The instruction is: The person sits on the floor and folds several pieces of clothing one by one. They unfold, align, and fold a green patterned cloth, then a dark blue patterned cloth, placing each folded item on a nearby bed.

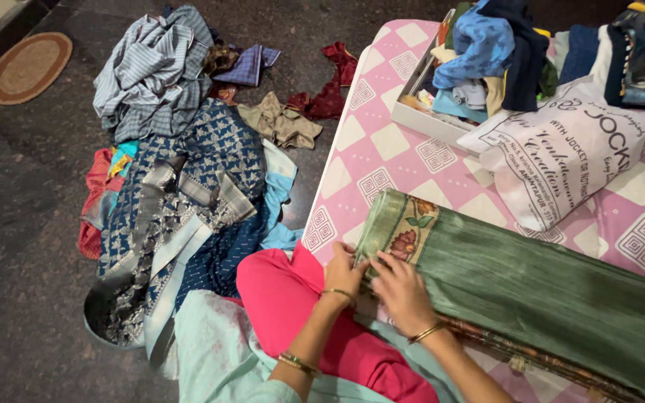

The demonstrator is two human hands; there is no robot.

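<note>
From the head camera, the folded green silk cloth with a floral border (531,291) runs off the right and bottom edges, so its full length is hidden. The left hand (343,275) and right hand (403,292) both pinch its near left end, fingers curled on the fold. It lies on a bed with a pink-and-white checked sheet (382,160). A printed white cloth bag (569,153) lies just beyond. A heap of blue patterned clothes (188,194) crowds the dark stone floor (16,224) beside the bed's edge.

I see soft, even indoor light, mild sheen on the dark polished stone floor (24,224) at left; sharp focus, faint shadows.
</note>
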